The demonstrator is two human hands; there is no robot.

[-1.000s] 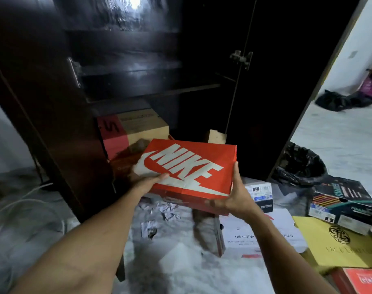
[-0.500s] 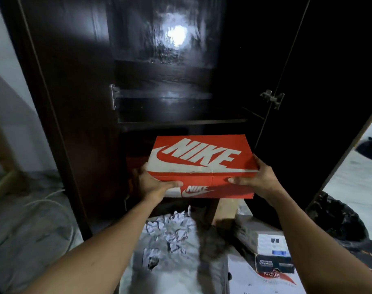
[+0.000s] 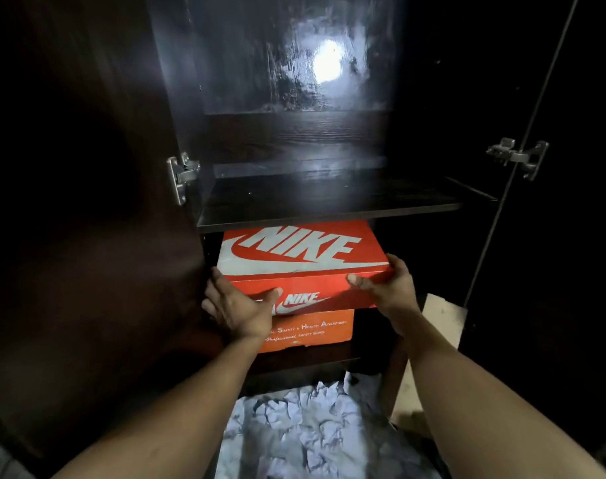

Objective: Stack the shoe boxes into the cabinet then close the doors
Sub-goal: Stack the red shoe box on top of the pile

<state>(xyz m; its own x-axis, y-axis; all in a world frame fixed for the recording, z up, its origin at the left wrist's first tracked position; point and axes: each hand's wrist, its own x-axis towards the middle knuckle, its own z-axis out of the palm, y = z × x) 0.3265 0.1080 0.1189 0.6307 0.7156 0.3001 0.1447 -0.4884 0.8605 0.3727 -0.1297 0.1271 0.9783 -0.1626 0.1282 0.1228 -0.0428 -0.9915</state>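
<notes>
A red Nike shoe box (image 3: 301,261) sits partly inside the bottom compartment of the dark cabinet (image 3: 329,209), just under the shelf. It rests on an orange safety-shoe box (image 3: 311,331). My left hand (image 3: 237,307) grips the Nike box's front left corner, thumb on the front face. My right hand (image 3: 389,286) grips its front right corner. The back of the box is hidden under the shelf.
The left door (image 3: 87,202) and the right door (image 3: 553,236) stand open, with metal hinges (image 3: 180,178) showing. Crumpled white paper (image 3: 311,426) lies on the floor in front. A tan cardboard piece (image 3: 443,319) leans at the lower right.
I have stepped closer and the Nike box has gone from in front of the cabinet into the bottom compartment, onto the orange box. Both hands keep their hold.
</notes>
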